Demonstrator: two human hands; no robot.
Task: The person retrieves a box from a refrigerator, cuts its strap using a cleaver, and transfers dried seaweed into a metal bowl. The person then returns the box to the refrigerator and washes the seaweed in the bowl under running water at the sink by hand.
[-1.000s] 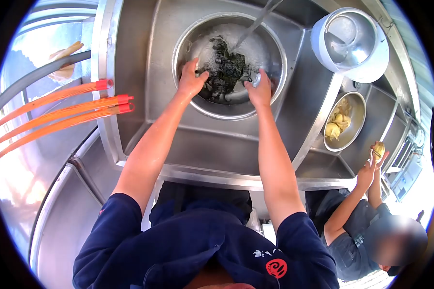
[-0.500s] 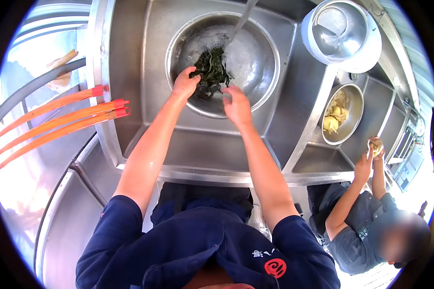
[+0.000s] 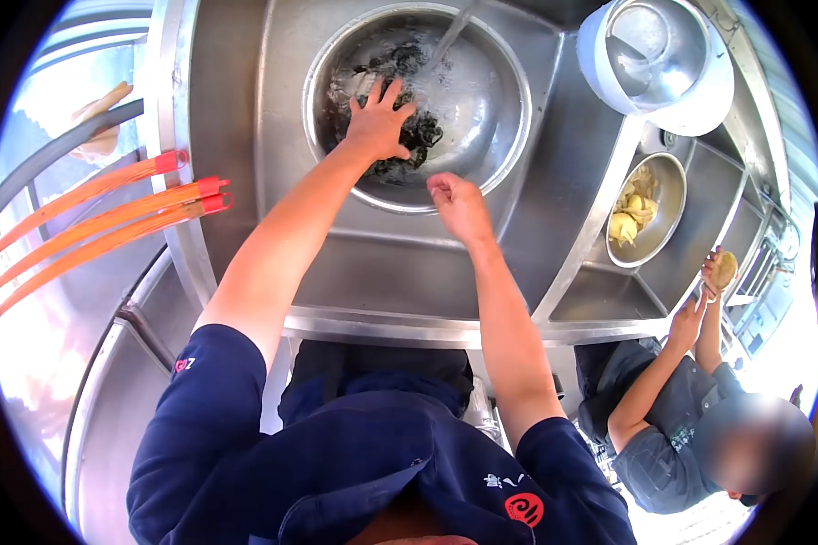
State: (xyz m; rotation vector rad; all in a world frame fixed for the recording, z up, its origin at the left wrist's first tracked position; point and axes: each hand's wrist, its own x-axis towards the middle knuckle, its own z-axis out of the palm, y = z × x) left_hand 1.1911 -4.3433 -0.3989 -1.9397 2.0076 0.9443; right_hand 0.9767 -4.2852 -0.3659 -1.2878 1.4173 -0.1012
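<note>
A wide metal bowl (image 3: 509, 136) with water in it stands in the steel sink, under a stream of water (image 3: 452, 36) falling from above. Dark green, wet strands that look like seaweed (image 3: 420, 136) lie loosely spread in its left half. Over them is my left hand (image 3: 377, 125), palm down with fingers spread, touching the strands or the water and gripping nothing. By the bowl's near right rim, my right hand (image 3: 461, 207) has its fingers curled in, with nothing visible in them.
To the right, a smaller metal bowl (image 3: 668, 204) holds peeled yellowish pieces (image 3: 634, 213). Behind it stands a white bucket with a metal pot (image 3: 659, 54). A co-worker's hands (image 3: 700, 304) hold a brownish round piece at far right. Orange-handled tools (image 3: 109, 213) stick out at left.
My left hand has moved from the clump's near edge to over it, its fingers now spread. The strands are more scattered. My right hand has drawn back toward the rim and curled.
</note>
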